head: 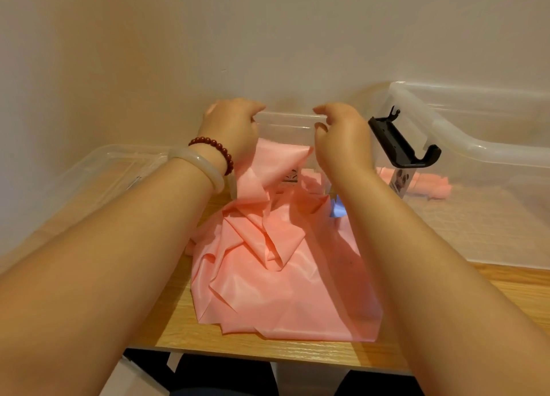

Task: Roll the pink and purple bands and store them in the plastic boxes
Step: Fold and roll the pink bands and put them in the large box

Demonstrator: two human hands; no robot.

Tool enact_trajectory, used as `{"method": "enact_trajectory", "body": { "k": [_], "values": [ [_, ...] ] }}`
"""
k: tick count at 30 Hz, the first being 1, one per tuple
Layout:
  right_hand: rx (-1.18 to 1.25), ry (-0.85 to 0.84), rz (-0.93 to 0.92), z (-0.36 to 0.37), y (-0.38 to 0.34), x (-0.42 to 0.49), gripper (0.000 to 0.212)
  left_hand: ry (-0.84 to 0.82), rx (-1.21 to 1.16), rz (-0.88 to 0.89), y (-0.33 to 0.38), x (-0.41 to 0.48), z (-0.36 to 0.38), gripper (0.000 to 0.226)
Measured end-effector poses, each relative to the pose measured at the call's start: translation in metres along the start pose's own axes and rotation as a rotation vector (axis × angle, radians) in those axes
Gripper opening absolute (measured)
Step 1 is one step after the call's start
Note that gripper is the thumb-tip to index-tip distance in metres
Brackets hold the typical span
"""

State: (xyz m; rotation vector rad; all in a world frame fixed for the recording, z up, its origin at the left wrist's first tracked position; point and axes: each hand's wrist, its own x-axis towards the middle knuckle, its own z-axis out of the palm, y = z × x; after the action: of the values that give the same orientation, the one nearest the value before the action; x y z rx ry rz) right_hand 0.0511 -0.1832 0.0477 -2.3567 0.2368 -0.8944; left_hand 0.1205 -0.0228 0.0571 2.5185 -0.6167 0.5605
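- Clear lid or shallow tray (104,169): lies flat on the worktop (297,355), out to the left of the left hand and close against the wall (268,38).
- Left hand (232,128): fingers curled, gripping the upper left edge of the pink band (282,276). A red bead bracelet (215,148) and a pale bangle (199,163) sit on its wrist.
- Pink band: its top edge spans from one hand to the other. From there it falls to a crumpled, folded heap on the worktop, below and between both forearms.
- Small clear box (285,125): stands just behind both hands, its rim level with the fingertips. It closes the way forward, with the wall right behind it.
- Right hand (342,139): fingers curled, pinching the upper right corner of the pink band.
- Purple band (337,209): only a small patch shows, beneath the right wrist, at the heap's right edge.
- Black latch (401,145): tilted upward just right of the right hand, hinged to the large clear box (476,157).
- Large clear box: fills the space to the right of the right hand. Rolled pink bands (422,183) lie inside, beside a panda label (398,181).
- Worktop edges: bare wood shows as a strip between the heap and the near edge, under the forearms, and as a narrower strip left of the heap.
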Motion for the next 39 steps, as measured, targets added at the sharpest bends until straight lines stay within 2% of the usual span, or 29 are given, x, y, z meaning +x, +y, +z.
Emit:
{"method": "enact_trajectory", "body": {
  "k": [2,4,7,9,11,13,16,18,20,23,27,31,35,37,39],
  "values": [
    [0.008,0.061,-0.069,0.002,0.006,-0.010,0.023,-0.009,-0.031,0.039,0.002,-0.009,-0.002,0.038],
    [-0.005,0.043,-0.145,0.004,0.012,-0.021,0.021,-0.018,-0.050,0.066,0.003,-0.022,-0.005,0.042],
    [-0.107,-0.027,-0.223,0.011,0.017,-0.030,0.022,-0.076,0.047,0.096,-0.003,-0.036,-0.004,0.055],
    [-0.058,0.029,-0.250,0.012,0.019,-0.031,0.016,-0.088,0.073,0.116,-0.012,-0.040,-0.002,0.051],
    [0.054,0.100,-0.221,0.009,0.019,-0.030,0.013,-0.040,-0.006,0.102,-0.019,-0.044,-0.004,0.040],
    [0.119,0.099,-0.117,0.003,0.019,-0.029,0.013,0.025,-0.060,0.082,-0.023,-0.046,-0.008,0.031],
    [0.158,0.025,-0.065,-0.002,0.016,-0.024,0.018,0.048,-0.063,0.068,-0.022,-0.047,-0.011,0.025],
    [0.056,-0.065,-0.111,0.001,0.012,-0.025,0.026,0.043,-0.075,0.054,-0.020,-0.047,-0.013,0.024],
    [-0.030,-0.059,-0.161,0.007,0.013,-0.027,0.024,0.040,-0.102,0.035,-0.020,-0.048,-0.014,0.024],
    [0.053,0.031,-0.175,0.009,0.017,-0.029,0.015,0.042,-0.080,0.061,-0.024,-0.050,-0.016,0.025],
    [0.226,0.020,-0.021,0.004,0.020,-0.027,0.014,0.065,-0.040,0.074,-0.034,-0.053,-0.018,0.025],
    [0.236,0.189,-0.006,-0.006,0.016,-0.024,0.011,0.106,-0.044,0.073,-0.033,-0.053,-0.018,0.021],
    [0.309,0.181,0.047,-0.015,0.003,-0.013,0.014,0.180,-0.091,0.108,-0.016,-0.048,-0.017,0.025],
    [0.306,0.183,0.038,-0.016,-0.003,-0.006,0.013,0.223,-0.115,0.118,-0.003,-0.047,-0.016,0.029],
    [0.324,0.198,0.041,-0.016,-0.010,0.002,0.013,0.207,-0.115,0.052,0.011,-0.048,-0.013,0.044]
  ]
}}
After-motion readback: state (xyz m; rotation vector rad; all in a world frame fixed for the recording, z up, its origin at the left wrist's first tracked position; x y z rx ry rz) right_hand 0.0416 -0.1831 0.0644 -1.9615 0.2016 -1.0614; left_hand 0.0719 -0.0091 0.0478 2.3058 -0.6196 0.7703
